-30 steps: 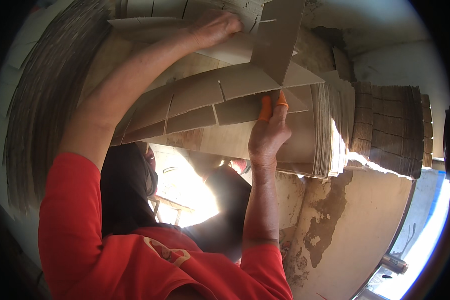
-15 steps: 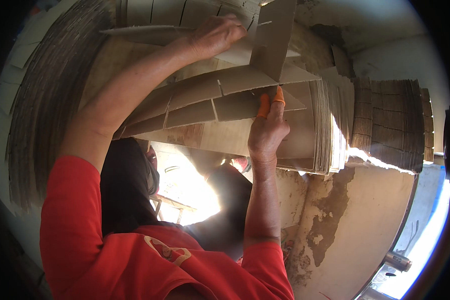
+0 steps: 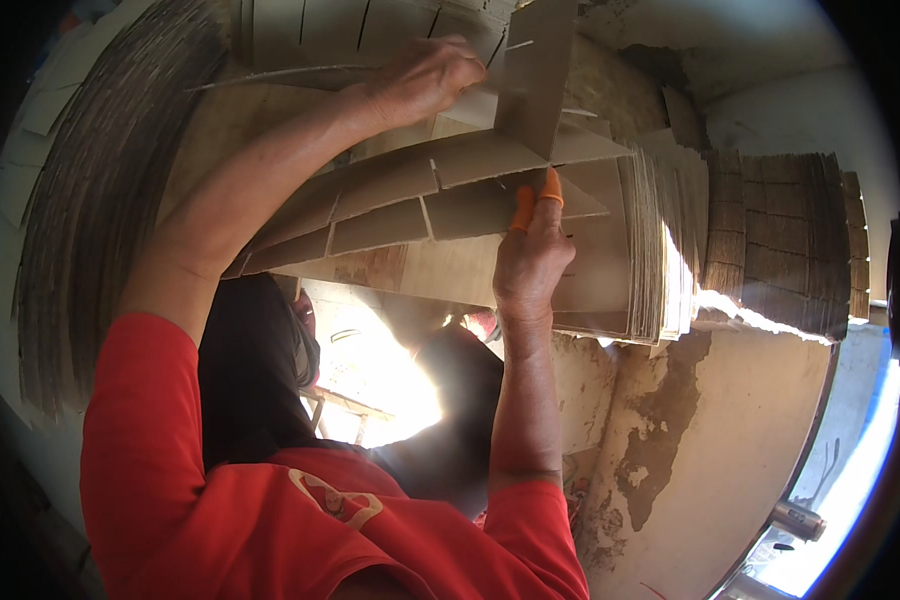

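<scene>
Two long slotted cardboard strips (image 3: 380, 195) lie roughly side by side in front of me. An upright cardboard strip (image 3: 535, 85) crosses them near their right end. My right hand (image 3: 535, 260), with orange covers on two fingertips, pinches the long strips just below that crossing. Further up and to the left, my left hand (image 3: 430, 78) is closed in a curled grip. A thin cardboard strip (image 3: 280, 75), seen nearly edge-on, runs behind my left forearm toward this hand; the hand's fingertips are hidden.
A tall stack of cardboard strips (image 3: 100, 200) curves along the left. More stacks of cardboard pieces (image 3: 650, 250) and slotted strips (image 3: 775, 245) stand at the right. Beneath the work is a pale wooden board (image 3: 440, 270). My dark-trousered legs (image 3: 255, 375) are below it.
Both hands and the crossed strips have shifted slightly left. The thin strip behind my left forearm has tilted and now shows mostly its edge.
</scene>
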### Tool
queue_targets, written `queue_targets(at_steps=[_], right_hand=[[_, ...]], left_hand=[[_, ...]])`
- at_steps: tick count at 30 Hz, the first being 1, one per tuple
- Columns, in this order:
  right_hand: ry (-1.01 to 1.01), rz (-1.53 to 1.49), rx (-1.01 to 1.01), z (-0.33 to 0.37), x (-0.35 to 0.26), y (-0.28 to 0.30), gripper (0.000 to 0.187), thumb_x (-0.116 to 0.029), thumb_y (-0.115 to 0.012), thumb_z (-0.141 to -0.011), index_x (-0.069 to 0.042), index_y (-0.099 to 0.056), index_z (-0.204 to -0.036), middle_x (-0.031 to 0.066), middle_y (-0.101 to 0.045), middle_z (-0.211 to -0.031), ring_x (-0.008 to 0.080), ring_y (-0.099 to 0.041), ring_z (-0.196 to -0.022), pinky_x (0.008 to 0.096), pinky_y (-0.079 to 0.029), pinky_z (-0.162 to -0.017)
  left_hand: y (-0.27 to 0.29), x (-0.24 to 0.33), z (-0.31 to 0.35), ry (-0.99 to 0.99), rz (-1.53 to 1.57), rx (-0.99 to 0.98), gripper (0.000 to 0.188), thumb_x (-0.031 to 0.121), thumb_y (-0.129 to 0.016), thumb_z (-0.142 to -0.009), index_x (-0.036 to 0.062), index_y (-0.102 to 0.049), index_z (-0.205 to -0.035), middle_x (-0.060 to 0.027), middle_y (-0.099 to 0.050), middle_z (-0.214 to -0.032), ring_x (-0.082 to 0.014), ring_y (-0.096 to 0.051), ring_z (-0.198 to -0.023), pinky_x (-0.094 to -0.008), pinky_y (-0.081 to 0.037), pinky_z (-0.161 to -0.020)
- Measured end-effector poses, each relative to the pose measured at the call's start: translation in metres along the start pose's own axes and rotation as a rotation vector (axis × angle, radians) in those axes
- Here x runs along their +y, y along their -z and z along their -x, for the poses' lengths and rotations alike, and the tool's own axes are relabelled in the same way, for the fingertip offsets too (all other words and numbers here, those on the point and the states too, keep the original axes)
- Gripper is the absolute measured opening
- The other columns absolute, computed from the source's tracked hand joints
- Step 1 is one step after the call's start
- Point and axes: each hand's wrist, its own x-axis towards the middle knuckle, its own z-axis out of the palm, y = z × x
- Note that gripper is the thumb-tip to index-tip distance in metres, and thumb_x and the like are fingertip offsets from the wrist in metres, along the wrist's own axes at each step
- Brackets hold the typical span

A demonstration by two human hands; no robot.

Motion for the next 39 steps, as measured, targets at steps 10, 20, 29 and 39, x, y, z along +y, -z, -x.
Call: queue_targets(at_steps=[10,20,29,39], right_hand=[[0.121,0.007,0.018,-0.003,-0.004,0.001,0.032,0.003,-0.057,-0.087,0.007,-0.049,-0.118,0.0184,-0.064,-0.079,0.0263,-0.061,-0.053,0.0342,-0.046,-0.042],[0.059,-0.007,-0.034,0.000,0.000,-0.011,0.033,0.011,-0.054,-0.080,0.004,-0.050,-0.113,0.0166,-0.064,-0.083,0.0275,-0.062,-0.056,0.0339,-0.049,-0.045],[0.096,0.052,0.077,-0.002,0.006,-0.008,0.014,0.005,-0.059,-0.085,0.000,-0.048,-0.093,0.0229,-0.054,-0.124,0.0286,-0.064,-0.061,0.0299,-0.050,-0.043],[0.112,-0.022,0.065,-0.007,0.003,-0.005,0.052,0.009,-0.060,-0.083,0.003,-0.042,-0.132,0.0198,-0.061,-0.116,0.0257,-0.069,-0.076,0.0266,-0.054,-0.056]], left_hand=[[0.001,-0.005,0.002,0.040,0.014,0.042,0.011,-0.009,-0.055,-0.063,-0.0014,-0.057,-0.072,-0.0115,-0.058,-0.072,-0.0293,-0.057,-0.074,-0.0390,-0.047,-0.063],[0.019,0.004,0.013,0.056,0.153,0.042,0.011,0.004,-0.067,-0.074,-0.0016,-0.063,-0.083,-0.0117,-0.060,-0.076,-0.0269,-0.059,-0.075,-0.0388,-0.047,-0.063],[0.037,-0.044,-0.073,0.330,-0.264,-0.582,0.040,0.014,-0.070,-0.071,0.0013,-0.057,-0.107,-0.0142,-0.054,-0.117,-0.0317,-0.047,-0.114,-0.0446,-0.037,-0.097],[-0.070,-0.126,-0.016,0.091,-0.313,-0.042,0.028,0.011,-0.061,-0.074,0.0073,-0.054,-0.100,-0.0066,-0.055,-0.102,-0.0282,-0.051,-0.106,-0.0469,-0.041,-0.089]])
